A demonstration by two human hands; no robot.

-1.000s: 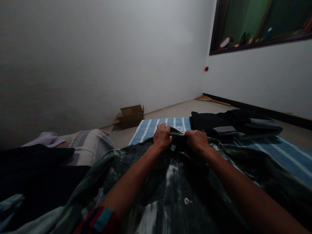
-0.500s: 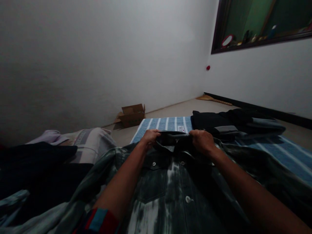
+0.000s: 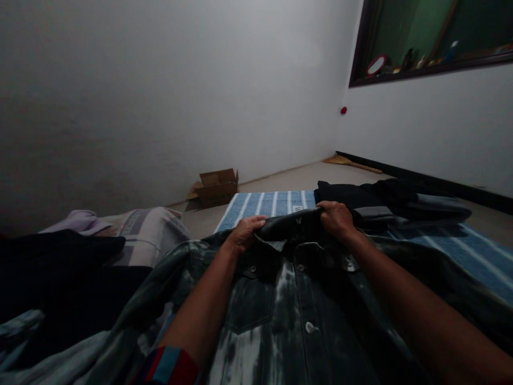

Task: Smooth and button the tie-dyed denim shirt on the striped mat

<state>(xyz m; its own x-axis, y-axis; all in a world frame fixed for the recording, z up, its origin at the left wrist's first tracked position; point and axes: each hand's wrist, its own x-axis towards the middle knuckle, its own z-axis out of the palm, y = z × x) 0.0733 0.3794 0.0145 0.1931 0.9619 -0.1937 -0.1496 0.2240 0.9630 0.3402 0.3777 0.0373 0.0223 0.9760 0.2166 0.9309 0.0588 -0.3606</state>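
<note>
A dark grey-green denim jacket (image 3: 256, 299) with whitish faded streaks and metal buttons lies spread in front of me, its front facing up. My left hand (image 3: 245, 233) pinches the left end of its collar (image 3: 290, 222). At the collar's right end, my right hand (image 3: 336, 218) is closed on the cloth, a little higher than the left. The sleeves stretch out to both sides. Under the jacket lies a blue and white striped cloth (image 3: 266, 206).
Folded black and grey clothes (image 3: 356, 200) rest on the striped cloth at right. Dark clothes (image 3: 60, 251) and a pale checked cloth (image 3: 150, 235) are heaped at left. An open cardboard box (image 3: 218, 190) stands by the wall, and a broom (image 3: 352, 162) lies in the corner.
My right hand has risen slightly and moved right, lifting that end of the collar. The left hand has turned a little, and the collar now slants up to the right.
</note>
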